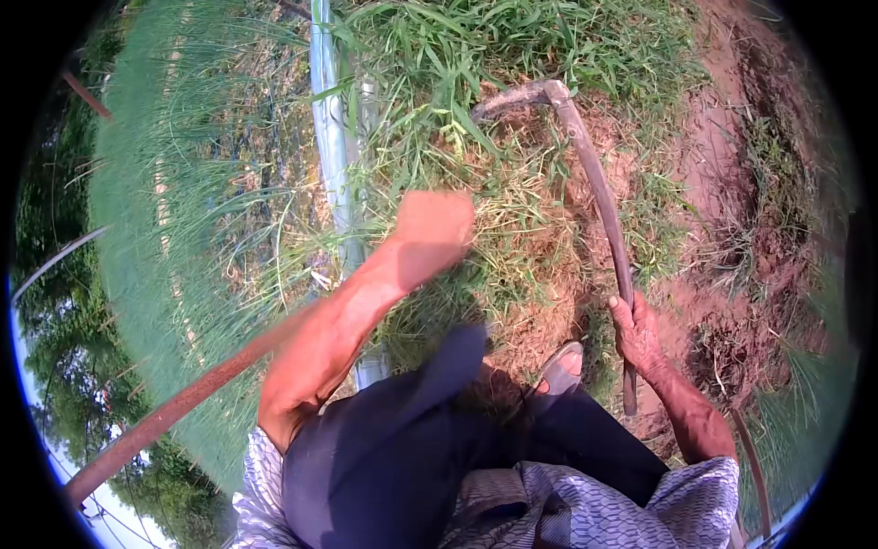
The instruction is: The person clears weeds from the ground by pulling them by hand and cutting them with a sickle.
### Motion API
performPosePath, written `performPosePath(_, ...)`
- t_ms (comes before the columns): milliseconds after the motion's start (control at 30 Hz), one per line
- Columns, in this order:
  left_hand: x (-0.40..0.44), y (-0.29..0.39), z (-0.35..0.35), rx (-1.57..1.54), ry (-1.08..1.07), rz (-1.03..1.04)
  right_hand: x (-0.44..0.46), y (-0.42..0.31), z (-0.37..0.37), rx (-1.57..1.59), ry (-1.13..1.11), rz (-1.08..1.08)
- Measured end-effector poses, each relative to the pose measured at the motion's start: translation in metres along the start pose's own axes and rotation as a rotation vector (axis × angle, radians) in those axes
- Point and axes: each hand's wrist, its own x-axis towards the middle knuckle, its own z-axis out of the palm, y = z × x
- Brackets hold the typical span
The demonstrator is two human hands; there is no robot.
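My right hand (637,334) is closed round the wooden handle of a hoe (599,188). The handle runs up and slightly left, and its curved head (517,97) lies among the grass (448,46) at the top. My left hand (436,220) is over cut grass and weeds (512,215), just right of the blue and white plastic sheeting (331,137). It is blurred, its fingers are not distinct, and whether it holds anything cannot be made out.
A rusty pole (183,398) slants past my left forearm. Thin green plants (137,201) stand in a wide bed on the left. Reddish soil (722,165) lies on the right. My sandalled foot (560,368) rests on the ground below the weeds.
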Motion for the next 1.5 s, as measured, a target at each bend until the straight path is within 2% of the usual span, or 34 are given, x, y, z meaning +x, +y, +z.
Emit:
performPosePath(100,0.0,-0.005,-0.007,0.016,-0.102,-0.002,0.036,-0.008,0.007,0.161,0.105,0.068)
performPosePath(167,-0.001,-0.009,-0.003,-0.02,-0.065,0.013,0.04,0.009,0.018,-0.144,0.136,-0.021)
performPosePath(200,-0.002,-0.009,-0.007,-0.021,-0.193,-0.015,0.019,0.026,0.01,-0.179,-0.024,0.093)
performPosePath(233,-0.006,-0.006,-0.014,-0.026,-0.329,-0.043,-0.009,0.046,0.006,-0.215,-0.015,0.102)
performPosePath(267,-0.019,0.001,-0.016,0.001,-0.323,0.062,-0.034,0.067,0.001,-0.251,-0.004,0.102)
performPosePath(300,-0.029,0.009,-0.01,0.006,-0.32,0.063,-0.056,0.085,-0.004,-0.278,-0.039,0.143)
performPosePath(400,-0.053,0.019,0.016,-0.059,-0.293,0.15,-0.061,0.053,-0.003,-0.103,-0.101,0.159)
performPosePath(433,-0.061,0.008,0.018,-0.409,-0.234,0.042,-0.051,0.05,-0.001,-0.034,-0.053,0.08)
performPosePath(500,-0.066,0.005,0.001,-0.763,-0.184,-0.072,-0.035,0.03,0.0,0.04,-0.02,0.017)
performPosePath(567,-0.046,0.01,-0.055,-0.077,-0.382,-0.087,-0.005,-0.011,-0.007,0.125,-0.014,0.133)
performPosePath(600,-0.042,0.007,-0.054,-0.074,-0.38,-0.087,0.005,-0.017,-0.001,0.128,-0.012,0.131)
performPosePath(667,-0.035,0.002,-0.049,-0.179,-0.052,-0.301,0.017,-0.018,0.015,0.093,-0.011,0.038)
performPosePath(700,-0.025,0.002,-0.046,-0.177,-0.044,-0.304,0.014,-0.015,0.02,0.092,-0.008,0.031)
performPosePath(767,-0.005,0.017,-0.035,-0.296,-0.136,-0.537,-0.006,-0.005,0.031,-0.045,-0.109,0.06)
performPosePath(833,-0.003,0.017,-0.015,-0.265,-0.169,-0.594,-0.006,-0.001,0.033,-0.059,-0.102,-0.004)
performPosePath(900,-0.007,0.004,0.016,-0.284,-0.17,-0.578,-0.006,-0.004,0.032,0.074,-0.054,-0.048)
performPosePath(967,-0.001,-0.024,0.06,-0.276,-0.251,-0.534,0.009,-0.016,0.027,0.043,-0.052,-0.074)
performPosePath(1033,-0.002,-0.034,0.069,-0.278,-0.33,-0.494,0.022,-0.023,0.027,-0.066,-0.019,-0.013)
performPosePath(1067,-0.003,-0.035,0.064,-0.211,-0.281,-0.335,0.028,0.011,0.038,-0.195,0.068,-0.161)
performPosePath(1167,-0.026,-0.01,0.044,-0.142,-0.226,-0.095,-0.008,0.074,0.011,-0.252,0.036,0.001)
performPosePath(1200,-0.046,0.003,0.063,-0.618,-0.18,-0.196,-0.025,0.089,0.0,-0.237,0.006,0.047)
performPosePath(1267,-0.05,0.025,0.049,-1.098,-0.115,-0.297,-0.033,0.083,-0.005,-0.303,-0.029,0.043)
performPosePath(1300,-0.046,0.032,0.033,-0.769,-0.195,-0.163,-0.039,0.081,-0.005,-0.358,-0.053,0.045)
performPosePath(1333,-0.043,0.036,0.018,-0.438,-0.245,-0.047,-0.033,0.085,-0.004,-0.259,-0.053,0.021)
performPosePath(1367,-0.046,0.031,0.028,-0.45,-0.24,-0.068,-0.023,0.061,-0.009,-0.272,-0.069,0.008)
performPosePath(1433,-0.048,0.02,0.045,-0.404,-0.241,-0.002,-0.005,0.011,-0.01,-0.005,-0.089,0.148)
performPosePath(1500,-0.052,0.023,0.038,-0.547,-0.218,-0.097,0.023,-0.001,-0.003,0.026,-0.018,0.11)
